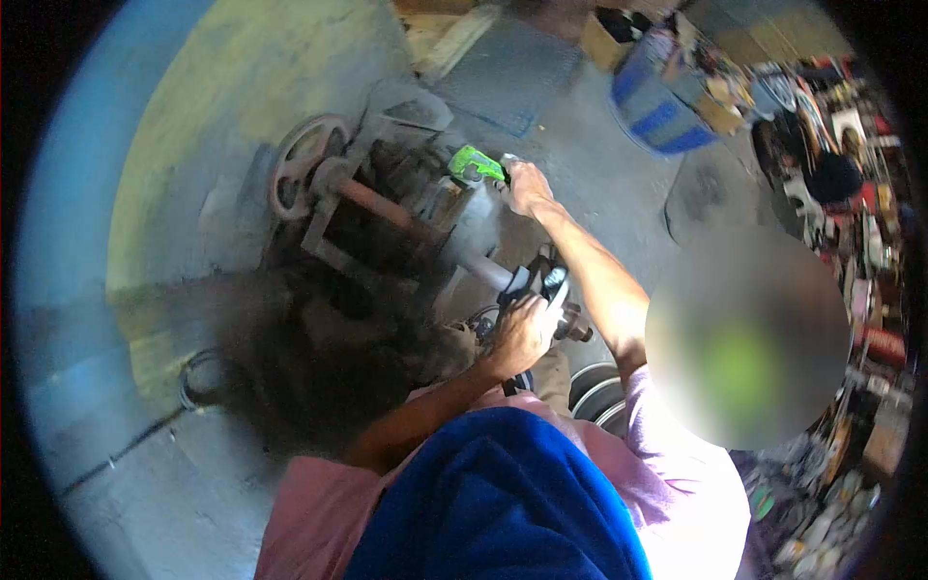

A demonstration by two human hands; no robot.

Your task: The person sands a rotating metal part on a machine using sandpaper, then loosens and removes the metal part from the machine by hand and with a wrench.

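Observation:
My right hand [527, 186] reaches forward, its fingers closed around the near end of a bright green tool [476, 164]. The tool's exact kind does not show. It is held over a greyish block on the machine. Closer to my body, my left hand [522, 333] is curled over a dark fitting [522, 282] with a pale part beside it. This fitting sits at the near end of a shaft [382, 206], which is rusty along its far length and shiny near my hand. A spoked wheel [309, 164] is on the shaft's far end.
A blue bin [657, 111] full of odds and ends stands at the upper right. Crowded shelves [875, 290] line the right side. Round metal rims [597, 391] lie beside my leg. A yellow and blue wall [164, 164] rises on the left. A blurred round patch covers the right.

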